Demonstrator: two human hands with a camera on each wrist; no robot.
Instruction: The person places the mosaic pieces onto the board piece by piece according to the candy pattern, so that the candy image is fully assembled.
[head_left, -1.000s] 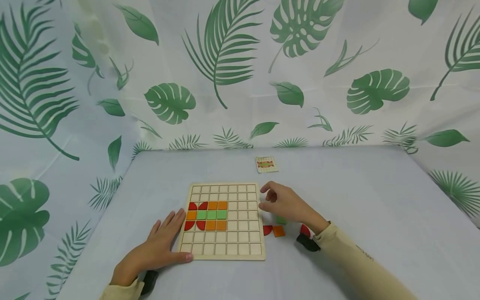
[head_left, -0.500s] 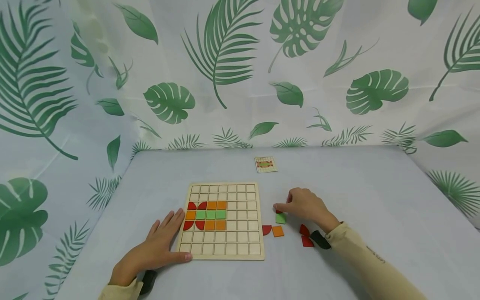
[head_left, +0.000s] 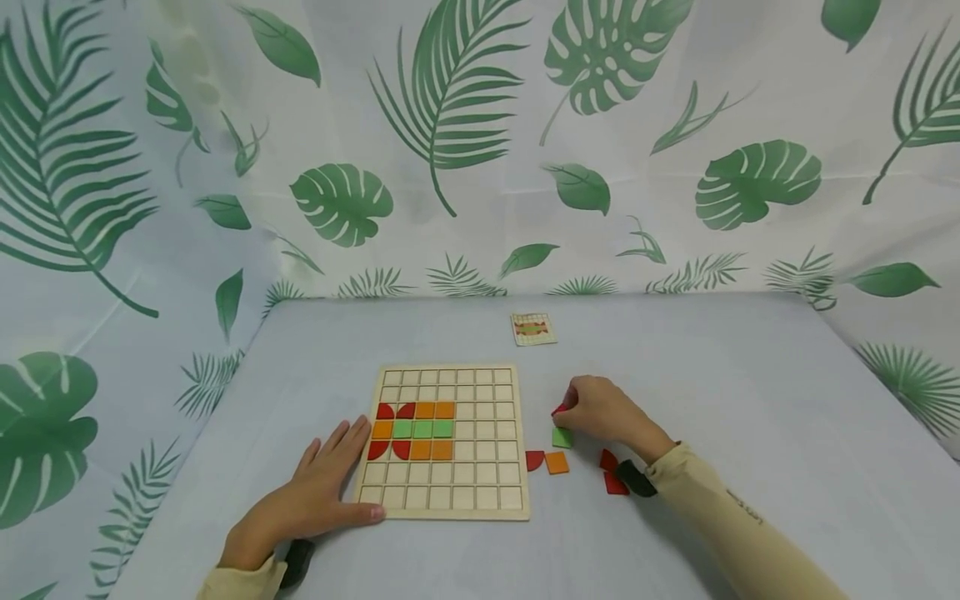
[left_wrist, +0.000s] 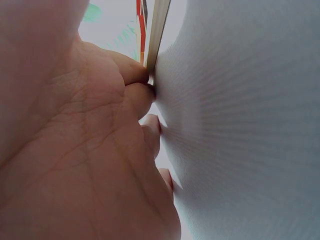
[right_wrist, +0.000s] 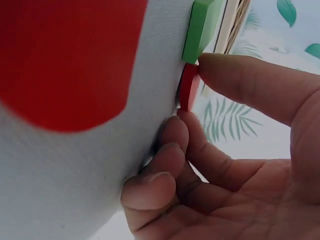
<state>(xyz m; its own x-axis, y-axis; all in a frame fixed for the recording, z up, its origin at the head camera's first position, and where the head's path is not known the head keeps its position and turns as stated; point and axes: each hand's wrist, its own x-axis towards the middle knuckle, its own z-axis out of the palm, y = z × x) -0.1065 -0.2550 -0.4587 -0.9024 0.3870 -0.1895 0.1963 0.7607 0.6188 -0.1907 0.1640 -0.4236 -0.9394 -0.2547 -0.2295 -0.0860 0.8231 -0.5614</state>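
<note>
Red piece (head_left: 558,410), right of the board (head_left: 487,498): our right hand (head_left: 606,410) pinches it between thumb and forefinger; we'd do best gripping only its edges, clear of the green square (head_left: 562,437) just beside it, while our left hand (head_left: 318,483), fingers extended, touches the board's left edge

Desk (head_left: 712,367): evenly lit in the head view; a soft shadow is cast beside the right sleeve (head_left: 738,521).
Left grip (left_wrist: 85,145): dimly rendered against overexposed brightness.
Near red piece (right_wrist: 75,60): blurred, right wrist view.
Backdrop (head_left: 495,196): washed out in both wrist views.
</note>
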